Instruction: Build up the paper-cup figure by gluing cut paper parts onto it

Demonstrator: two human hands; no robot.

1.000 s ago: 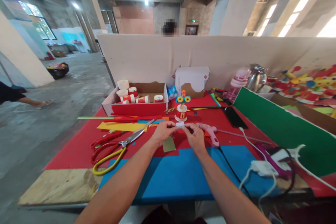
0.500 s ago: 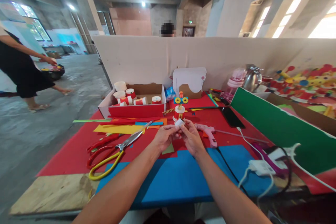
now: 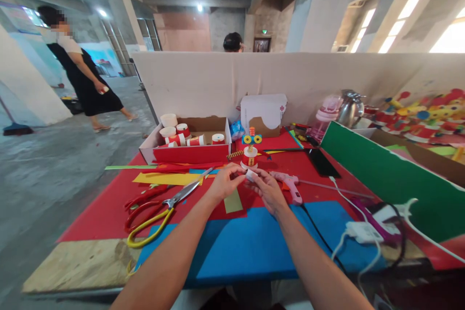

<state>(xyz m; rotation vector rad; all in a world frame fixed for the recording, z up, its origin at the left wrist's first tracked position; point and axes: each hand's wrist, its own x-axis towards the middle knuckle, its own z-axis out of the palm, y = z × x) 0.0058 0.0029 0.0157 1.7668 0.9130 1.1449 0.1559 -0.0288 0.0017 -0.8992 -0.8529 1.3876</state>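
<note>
A small white piece that looks like paper (image 3: 250,175) is held between my two hands above the red tabletop. My right hand (image 3: 269,191) pinches it from the right. My left hand (image 3: 225,184) has its fingertips closed at its left edge. Just beyond stands a paper-cup figure (image 3: 250,157), red and white, with a blue strip and yellow ring eyes on top and a coiled arm at its side. A pink glue gun (image 3: 292,186) lies right of my right hand. Scissors (image 3: 178,197) with red and yellow handles lie left of my left hand.
A box (image 3: 189,155) of paper cups stands at the back left. Yellow paper (image 3: 163,178) and a green slip (image 3: 233,202) lie on the table. At right are a phone (image 3: 322,162), a white charger (image 3: 363,231) with cables and a green box (image 3: 385,174). A person (image 3: 83,72) walks behind left.
My left hand has shifted slightly up and my hands have parted a little, showing more of the green slip. The person at left has come further into view, to the right.
</note>
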